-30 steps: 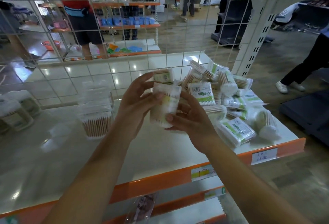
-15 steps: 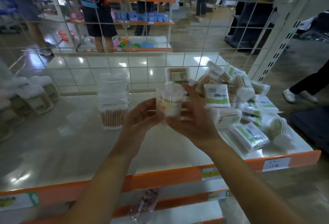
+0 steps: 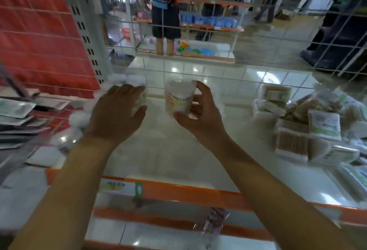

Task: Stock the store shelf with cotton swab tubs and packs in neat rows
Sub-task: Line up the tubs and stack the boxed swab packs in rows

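Red mesh-backed panel [image 3: 39, 37] left, flat packets [image 3: 17, 114] stacked below it, person in dark shorts [image 3: 165, 21] beyond wire grid [image 3: 248, 67].

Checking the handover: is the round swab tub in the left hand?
No, the right hand grips the round swab tub; the left hand reaches toward other tubs.

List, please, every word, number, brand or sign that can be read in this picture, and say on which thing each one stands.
No text can be read; everything printed is blurred.
Tub in the right hand: yellow and red print, unreadable.
Shelf-edge price tag: green and yellow marks, unreadable.
Green-labelled swab pack in the pile: unreadable.
Flat packets at left: unreadable.
The left hand covers another tub, label hidden.
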The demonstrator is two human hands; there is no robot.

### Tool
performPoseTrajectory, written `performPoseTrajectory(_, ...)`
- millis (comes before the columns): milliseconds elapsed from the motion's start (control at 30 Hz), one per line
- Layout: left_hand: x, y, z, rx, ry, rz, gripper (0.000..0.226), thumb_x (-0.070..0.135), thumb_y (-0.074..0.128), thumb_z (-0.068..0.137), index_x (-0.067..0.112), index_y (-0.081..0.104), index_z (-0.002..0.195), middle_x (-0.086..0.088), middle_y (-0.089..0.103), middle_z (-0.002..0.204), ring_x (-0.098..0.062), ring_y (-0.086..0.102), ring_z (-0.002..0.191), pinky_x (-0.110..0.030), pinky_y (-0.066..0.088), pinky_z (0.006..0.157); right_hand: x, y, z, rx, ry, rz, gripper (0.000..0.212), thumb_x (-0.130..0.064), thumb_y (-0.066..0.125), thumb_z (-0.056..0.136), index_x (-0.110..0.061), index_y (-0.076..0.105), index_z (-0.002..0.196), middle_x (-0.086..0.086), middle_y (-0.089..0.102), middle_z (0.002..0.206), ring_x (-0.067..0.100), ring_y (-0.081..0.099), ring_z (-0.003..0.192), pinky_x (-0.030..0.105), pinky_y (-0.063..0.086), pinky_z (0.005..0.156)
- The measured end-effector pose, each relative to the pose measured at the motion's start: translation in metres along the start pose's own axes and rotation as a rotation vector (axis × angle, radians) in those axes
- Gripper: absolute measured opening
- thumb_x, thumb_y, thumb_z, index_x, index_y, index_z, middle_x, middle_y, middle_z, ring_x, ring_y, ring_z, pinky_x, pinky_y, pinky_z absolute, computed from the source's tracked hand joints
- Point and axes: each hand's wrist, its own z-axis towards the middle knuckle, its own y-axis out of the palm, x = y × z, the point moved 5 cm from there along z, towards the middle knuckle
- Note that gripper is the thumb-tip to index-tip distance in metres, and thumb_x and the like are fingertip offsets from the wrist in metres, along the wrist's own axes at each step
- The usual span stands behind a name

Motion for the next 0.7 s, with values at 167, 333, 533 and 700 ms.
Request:
performPoseTrajectory(167, -0.075, -0.023, -0.020, -0.035, -0.038, 0.113, 0.040, 0.021, 0.055, 0.072, -0.001, 0.063, 0.106, -0.025, 0.065, 0.096, -0.045, 0.062, 0.082, -0.052, 0.052, 0.068, 0.012, 0.080, 0.010, -0.009, 0.027, 0.022, 0.069, -0.007, 0.074, 0.074, -0.027, 0.032, 0.125, -0.007, 0.054, 0.107, 0.016, 0.059, 0.099, 0.014, 0.050, 0.072)
performPoseTrajectory(333, -0.120, -0.020, -0.043, -0.121, -0.064, 0.129, 0.036, 0.011, 0.071, 0.077, -0.001, 0.063, 0.109, -0.023, 0.066, 0.099, -0.043, 0.062, 0.085, -0.048, 0.050, 0.070, 0.040, 0.135, 0.013, 0.008, 0.085, -0.028, 0.068, -0.008, 0.073, 0.075, -0.016, 0.034, 0.131, -0.005, 0.052, 0.112, 0.013, 0.057, 0.098, 0.008, 0.046, 0.071)
performPoseTrajectory(533, -0.140, -0.009, -0.051, -0.184, 0.008, 0.057, 0.038, 0.023, 0.059, 0.076, 0.002, 0.065, 0.107, -0.017, 0.067, 0.095, -0.037, 0.064, 0.081, -0.042, 0.052, 0.066, 0.060, 0.162, 0.022, 0.023, 0.190, -0.103, 0.063, -0.013, 0.069, 0.079, -0.020, 0.035, 0.131, -0.012, 0.054, 0.102, 0.000, 0.055, 0.084, 0.008, 0.046, 0.062)
performPoseTrajectory(700, -0.139, -0.006, -0.046, -0.199, 0.037, -0.007, 0.037, 0.023, 0.060, 0.076, 0.004, 0.065, 0.108, -0.015, 0.068, 0.095, -0.033, 0.066, 0.079, -0.039, 0.052, 0.067, 0.064, 0.170, 0.042, 0.037, 0.206, -0.179, 0.059, -0.014, 0.068, 0.079, -0.015, 0.041, 0.131, 0.002, 0.058, 0.117, 0.013, 0.054, 0.100, 0.026, 0.045, 0.081)
